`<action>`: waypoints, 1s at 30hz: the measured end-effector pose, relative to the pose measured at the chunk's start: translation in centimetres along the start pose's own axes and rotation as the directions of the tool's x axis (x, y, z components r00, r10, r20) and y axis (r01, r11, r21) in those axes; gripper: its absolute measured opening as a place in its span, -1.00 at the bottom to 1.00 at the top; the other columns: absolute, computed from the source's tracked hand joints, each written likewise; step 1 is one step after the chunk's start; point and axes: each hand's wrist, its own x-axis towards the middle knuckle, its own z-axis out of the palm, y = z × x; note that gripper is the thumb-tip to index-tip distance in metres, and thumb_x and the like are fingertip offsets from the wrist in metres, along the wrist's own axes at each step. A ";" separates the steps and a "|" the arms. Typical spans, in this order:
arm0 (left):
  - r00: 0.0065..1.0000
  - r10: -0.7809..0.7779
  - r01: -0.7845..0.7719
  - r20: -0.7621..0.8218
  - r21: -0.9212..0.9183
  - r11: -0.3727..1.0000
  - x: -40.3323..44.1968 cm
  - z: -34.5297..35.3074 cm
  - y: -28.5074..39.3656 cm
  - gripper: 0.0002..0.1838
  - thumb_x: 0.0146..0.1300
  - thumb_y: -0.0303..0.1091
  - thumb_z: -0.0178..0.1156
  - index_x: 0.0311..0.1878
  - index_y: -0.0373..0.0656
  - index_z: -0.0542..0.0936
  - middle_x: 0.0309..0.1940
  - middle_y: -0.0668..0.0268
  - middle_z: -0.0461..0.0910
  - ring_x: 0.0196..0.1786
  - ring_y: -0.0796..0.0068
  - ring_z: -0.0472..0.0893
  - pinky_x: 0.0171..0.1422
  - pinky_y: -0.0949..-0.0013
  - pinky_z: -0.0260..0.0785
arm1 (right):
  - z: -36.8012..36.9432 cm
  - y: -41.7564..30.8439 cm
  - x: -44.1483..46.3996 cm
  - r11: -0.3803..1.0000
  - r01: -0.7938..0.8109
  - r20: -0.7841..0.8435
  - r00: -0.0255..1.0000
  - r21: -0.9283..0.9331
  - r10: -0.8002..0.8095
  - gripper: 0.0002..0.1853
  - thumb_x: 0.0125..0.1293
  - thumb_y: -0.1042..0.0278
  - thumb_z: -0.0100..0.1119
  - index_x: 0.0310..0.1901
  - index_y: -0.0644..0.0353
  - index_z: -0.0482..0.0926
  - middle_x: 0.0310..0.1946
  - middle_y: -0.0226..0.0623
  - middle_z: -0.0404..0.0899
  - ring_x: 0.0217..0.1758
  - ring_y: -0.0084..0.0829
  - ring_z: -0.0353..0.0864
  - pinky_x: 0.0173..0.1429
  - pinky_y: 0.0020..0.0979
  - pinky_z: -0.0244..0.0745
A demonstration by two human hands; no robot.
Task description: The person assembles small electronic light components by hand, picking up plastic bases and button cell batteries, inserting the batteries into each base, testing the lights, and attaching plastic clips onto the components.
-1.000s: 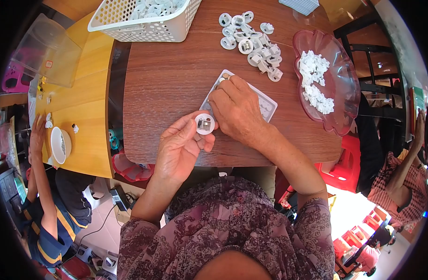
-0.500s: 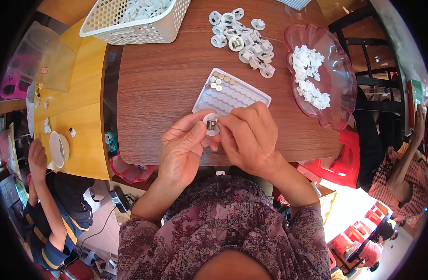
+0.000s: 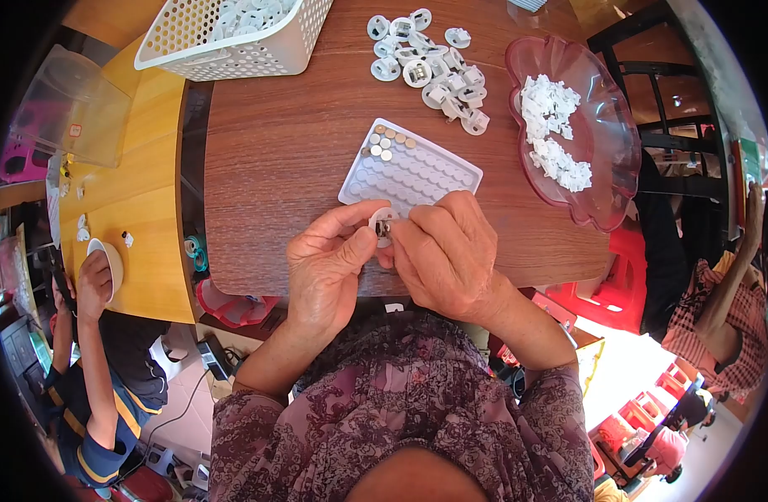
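Observation:
My left hand point(image 3: 330, 255) pinches a small round white plastic part point(image 3: 378, 224) between thumb and fingers, above the near edge of the tray. Dark slots and metal bits show in the part's face. My right hand point(image 3: 447, 251) is closed, its thumb and fingertips at the part's right side; whatever they grip is hidden. Just beyond both hands lies a white tray point(image 3: 438, 171) with rows of round hollows. Several button cells point(image 3: 386, 156), silver and gold-coloured, sit in its far left corner.
Similar white round parts point(image 3: 434, 75) lie piled at the back. A white basket point(image 3: 263, 63) of parts stands back left. Right is a pink scalloped bowl point(image 3: 606, 213) with small white pieces point(image 3: 551, 105). At a yellow table point(image 3: 154, 276), a co-worker's hand point(image 3: 94, 284) reaches into a white bowl point(image 3: 115, 266).
The co-worker's hand on the left has moved to the white bowl. My hands stay together at the round part, which has turned slightly. The view has shifted a little.

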 end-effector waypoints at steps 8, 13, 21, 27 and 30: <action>0.999 0.021 -0.023 0.035 0.054 0.998 -0.1 -0.4 -0.3 -0.68 0.21 -0.48 0.21 0.02 -0.41 0.52 -0.15 0.18 0.60 -0.20 0.49 0.58 -0.15 0.41 0.48 | -0.5 0.0 0.2 0.987 -0.108 0.065 0.993 0.121 0.101 -0.70 -0.24 0.61 0.31 -0.35 0.32 0.55 -0.46 -0.25 0.44 -0.49 -0.30 0.39 -0.46 -0.36 0.29; 0.997 -0.015 0.016 0.076 -0.007 1.000 -0.1 -0.3 -0.5 -0.66 0.20 -0.44 0.23 0.02 -0.42 0.51 -0.18 0.13 0.60 -0.24 0.38 0.62 -0.16 0.39 0.47 | -1.0 0.1 0.1 0.943 -0.240 0.076 0.971 0.232 0.228 -0.77 -0.15 0.60 0.32 -0.36 0.28 0.56 -0.45 -0.26 0.47 -0.47 -0.31 0.41 -0.43 -0.36 0.32; 0.991 0.014 -0.017 0.136 0.026 0.999 -0.7 0.2 -0.3 -0.64 0.21 -0.42 0.23 0.02 -0.42 0.51 -0.17 0.13 0.59 -0.23 0.37 0.61 -0.16 0.38 0.47 | -2.1 -1.9 -0.1 0.457 -0.722 0.302 0.656 0.520 0.692 -0.88 0.15 0.63 0.22 -0.29 0.32 0.50 -0.42 -0.32 0.55 -0.41 -0.60 0.56 -0.34 -0.57 0.47; 0.978 0.051 -0.070 0.202 0.086 0.994 -2.0 0.8 -0.5 -0.65 0.19 -0.41 0.25 -0.01 -0.43 0.54 -0.18 0.15 0.55 -0.22 0.37 0.59 -0.16 0.37 0.49 | -2.9 -3.5 -1.2 0.252 -0.725 0.390 0.590 0.640 0.706 -0.92 0.19 0.69 0.14 -0.31 0.39 0.45 -0.42 -0.26 0.55 -0.39 -0.54 0.59 -0.30 -0.52 0.56; 0.973 0.041 -0.069 0.228 0.115 0.991 -2.9 1.6 -0.4 -0.65 0.18 -0.40 0.26 -0.02 -0.43 0.55 -0.18 0.16 0.54 -0.22 0.37 0.58 -0.17 0.36 0.49 | -2.8 -4.4 -1.9 0.307 -0.656 0.251 0.614 0.690 0.748 -0.87 0.07 0.65 0.22 -0.47 0.31 0.44 -0.55 -0.26 0.48 -0.57 -0.48 0.58 -0.51 -0.46 0.40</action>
